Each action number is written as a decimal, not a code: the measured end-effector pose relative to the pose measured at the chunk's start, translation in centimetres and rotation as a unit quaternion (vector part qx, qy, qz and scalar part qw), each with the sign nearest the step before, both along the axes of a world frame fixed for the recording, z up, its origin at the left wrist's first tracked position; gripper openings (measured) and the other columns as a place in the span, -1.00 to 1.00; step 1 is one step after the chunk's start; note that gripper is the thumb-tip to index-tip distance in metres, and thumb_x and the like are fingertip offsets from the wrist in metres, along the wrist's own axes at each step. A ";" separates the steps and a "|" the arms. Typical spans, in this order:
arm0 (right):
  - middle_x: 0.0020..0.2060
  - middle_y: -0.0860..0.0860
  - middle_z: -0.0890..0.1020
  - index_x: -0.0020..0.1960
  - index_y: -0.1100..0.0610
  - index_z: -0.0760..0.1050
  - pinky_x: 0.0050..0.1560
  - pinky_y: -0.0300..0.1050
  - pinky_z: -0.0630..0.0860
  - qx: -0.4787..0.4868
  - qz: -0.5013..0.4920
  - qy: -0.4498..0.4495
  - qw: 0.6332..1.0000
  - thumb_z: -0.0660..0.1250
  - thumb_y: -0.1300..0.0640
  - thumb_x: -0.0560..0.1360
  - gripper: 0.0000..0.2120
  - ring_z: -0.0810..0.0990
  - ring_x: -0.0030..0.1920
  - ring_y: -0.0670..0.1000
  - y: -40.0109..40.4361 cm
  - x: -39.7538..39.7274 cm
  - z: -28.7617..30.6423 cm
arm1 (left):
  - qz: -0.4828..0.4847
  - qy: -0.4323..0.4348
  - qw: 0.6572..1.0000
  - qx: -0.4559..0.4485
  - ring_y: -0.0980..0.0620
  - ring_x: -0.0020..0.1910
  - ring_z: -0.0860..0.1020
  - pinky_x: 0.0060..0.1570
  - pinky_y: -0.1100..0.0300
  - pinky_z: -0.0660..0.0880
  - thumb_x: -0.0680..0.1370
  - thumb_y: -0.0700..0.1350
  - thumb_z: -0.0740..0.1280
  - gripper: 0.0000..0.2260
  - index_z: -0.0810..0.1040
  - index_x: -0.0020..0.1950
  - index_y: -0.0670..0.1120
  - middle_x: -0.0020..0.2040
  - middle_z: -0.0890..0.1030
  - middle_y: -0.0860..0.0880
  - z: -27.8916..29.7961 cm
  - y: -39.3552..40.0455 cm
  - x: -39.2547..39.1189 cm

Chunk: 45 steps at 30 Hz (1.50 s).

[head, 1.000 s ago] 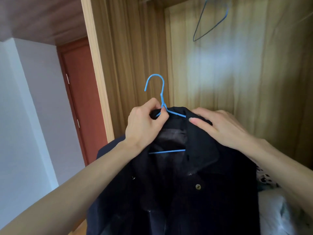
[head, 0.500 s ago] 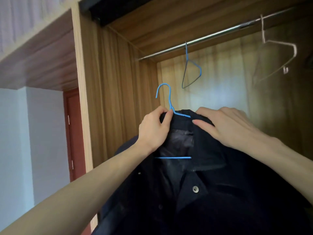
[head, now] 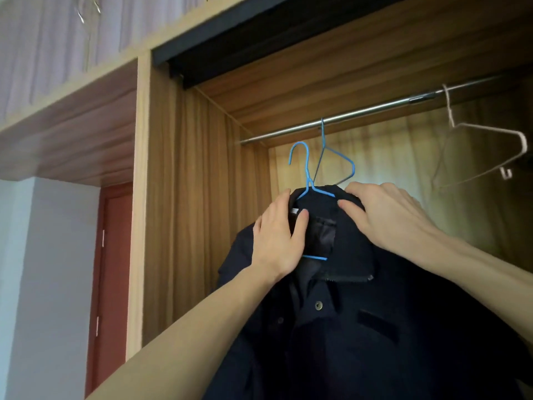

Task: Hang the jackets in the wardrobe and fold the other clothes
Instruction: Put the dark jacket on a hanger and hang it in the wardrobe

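Raised closer to the rail [head: 346, 116] since before, the jacket [head: 360, 327] on its blue hanger [head: 301, 166] is gripped at the collar by left hand [head: 278, 241] & right hand [head: 386, 215], just below rail.

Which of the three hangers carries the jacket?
The bright blue hanger, its hook free below the rail; the darker blue and white hangers hang empty.

a reddish-brown door [head: 111, 284] stood at the lower left, set beside a pale wall [head: 43, 284]. above them ran a wooden overhang [head: 72, 134], and over that hung a light, pleated curtain [head: 43, 39] across the upper left corner. something thin and metallic showed near the curtain's top, too blurred to tell what it was.
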State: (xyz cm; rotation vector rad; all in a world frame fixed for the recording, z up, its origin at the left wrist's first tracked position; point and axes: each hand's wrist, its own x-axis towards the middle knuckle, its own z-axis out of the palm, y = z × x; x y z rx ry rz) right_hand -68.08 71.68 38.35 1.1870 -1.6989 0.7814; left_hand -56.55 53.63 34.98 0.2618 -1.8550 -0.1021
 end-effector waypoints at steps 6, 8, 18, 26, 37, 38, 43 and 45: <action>-0.19 0.13 0.64 0.03 0.08 0.62 -0.16 0.04 0.49 0.000 -0.011 -0.047 0.999 0.28 -0.05 0.67 -0.76 0.59 -0.06 0.31 -3.3 -0.4 4.0 | -0.044 -0.063 0.997 -0.023 0.09 0.67 0.07 0.63 -0.05 0.11 0.73 0.16 0.11 -0.42 0.02 0.71 0.06 0.69 0.14 0.08 1.2 -4.5 -0.7; -0.15 0.15 0.66 0.03 0.11 0.63 -0.11 0.08 0.56 -0.002 -0.022 -0.048 0.999 0.29 -0.04 0.67 -0.75 0.60 -0.03 0.32 -4.4 -0.3 5.2 | -0.058 -0.075 0.995 -0.015 0.11 0.68 0.00 0.65 -0.03 0.06 0.72 0.20 0.10 -0.38 -0.02 0.72 0.06 0.71 0.06 0.10 1.7 -6.0 -1.1; 0.08 0.23 0.66 0.11 0.15 0.63 0.07 0.08 0.57 -0.013 -0.100 -0.043 0.994 0.31 -0.05 0.65 -0.72 0.60 0.16 0.34 -11.0 1.4 11.2 | -0.088 -0.054 0.995 0.013 0.02 0.61 0.15 0.56 -0.11 0.22 0.67 0.29 0.11 -0.34 0.03 0.70 0.06 0.66 0.20 0.09 7.1 -11.9 -4.0; 0.09 0.22 0.64 0.02 0.15 0.53 0.01 0.04 0.51 -0.051 -0.152 -0.075 0.984 0.37 -0.03 0.61 -0.77 0.61 0.15 0.33 -13.4 1.3 16.0 | -0.098 -0.051 0.994 -0.017 -0.04 0.54 0.26 0.45 -0.10 0.33 0.67 0.28 0.11 -0.37 0.05 0.69 0.08 0.61 0.30 0.06 11.4 -14.1 -6.7; 0.12 0.18 0.63 -0.17 0.09 0.36 -0.08 -0.02 0.39 -0.066 -0.144 -0.093 0.983 0.41 0.07 0.57 -0.74 0.61 0.06 0.27 -17.9 0.4 19.4 | -0.113 -0.052 0.992 0.035 -0.04 0.59 0.25 0.48 -0.03 0.26 0.65 0.35 0.08 -0.34 0.05 0.69 0.12 0.63 0.29 0.06 15.0 -18.1 -9.5; 0.13 0.18 0.63 -0.14 0.10 0.39 -0.07 -0.02 0.39 -0.067 -0.144 -0.094 0.983 0.41 0.08 0.57 -0.77 0.62 0.09 0.28 -18.4 0.2 19.7 | -0.119 -0.053 0.991 0.039 -0.04 0.59 0.26 0.48 -0.02 0.26 0.64 0.35 0.08 -0.34 0.06 0.69 0.13 0.62 0.30 0.05 15.4 -18.5 -9.6; 0.21 0.18 0.63 0.08 0.12 0.55 -0.03 -0.03 0.41 -0.063 -0.143 -0.109 0.982 0.41 0.10 0.58 -0.87 0.62 0.22 0.28 -20.6 -1.1 19.8 | -0.118 -0.073 0.989 0.047 -0.04 0.57 0.31 0.46 -0.03 0.31 0.62 0.38 0.07 -0.33 0.08 0.67 0.16 0.62 0.32 0.04 15.7 -20.3 -10.6; 0.20 0.18 0.63 0.08 0.12 0.54 -0.05 -0.04 0.41 -0.056 -0.141 -0.108 0.983 0.40 0.10 0.59 -0.88 0.62 0.23 0.28 -21.0 -1.6 19.4 | -0.119 -0.080 0.989 0.039 -0.03 0.58 0.29 0.47 -0.04 0.29 0.64 0.37 0.07 -0.36 0.09 0.67 0.15 0.63 0.29 0.05 15.3 -20.8 -11.1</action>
